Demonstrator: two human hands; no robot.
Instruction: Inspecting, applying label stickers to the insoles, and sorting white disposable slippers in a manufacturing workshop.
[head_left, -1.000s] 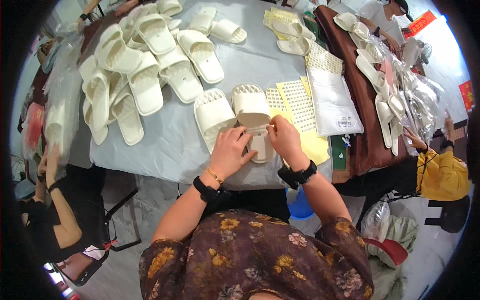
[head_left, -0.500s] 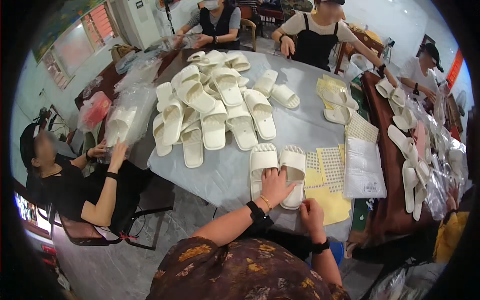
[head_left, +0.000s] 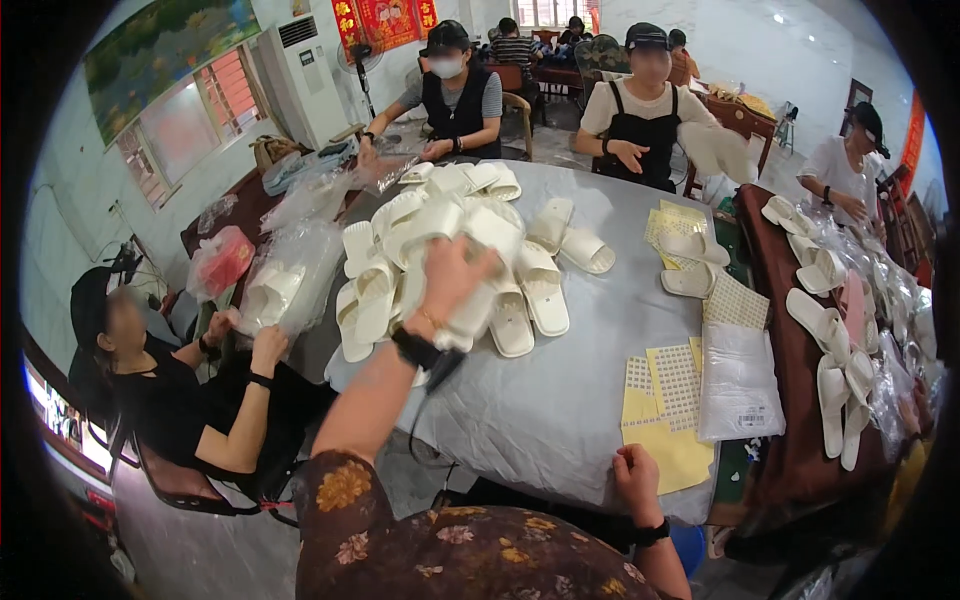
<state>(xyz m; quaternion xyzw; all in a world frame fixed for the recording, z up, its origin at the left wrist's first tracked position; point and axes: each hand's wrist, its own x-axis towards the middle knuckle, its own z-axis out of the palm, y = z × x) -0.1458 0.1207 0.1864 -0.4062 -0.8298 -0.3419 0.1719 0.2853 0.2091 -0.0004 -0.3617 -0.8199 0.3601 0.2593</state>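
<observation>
Your left hand (head_left: 455, 275) was stretched out over the heap of white slippers (head_left: 440, 250) in the middle of the desk (head_left: 560, 400), and its fingers (head_left: 480, 262) were curled down onto a slipper at the top of the heap. The back of the hand hid the grip, so I cannot tell whether they were clamped on that slipper or only touching it. A black band sat on that wrist, with a dark strap hanging below it.

Your right hand (head_left: 637, 478) rested at the near edge of the desk, well apart from the heap. Its fingers were drawn together into a loose fist with nothing visible in them. Just beyond those fingers lay yellow sticker sheets (head_left: 665, 395), and to their right a flat stack of clear plastic bags (head_left: 738, 380).

Past your left fingers, two single slippers (head_left: 570, 238) lay on the grey cover beside the heap. Farther right, another slipper (head_left: 690, 280) lay on more yellow sheets. To the left of your left fingers, a seated person (head_left: 170, 400) handled slippers packed in clear bags (head_left: 285, 285). Two people in dark aprons sat at the far side of the desk. More white slippers (head_left: 830, 340) lay in a row on the brown side table to the right.
</observation>
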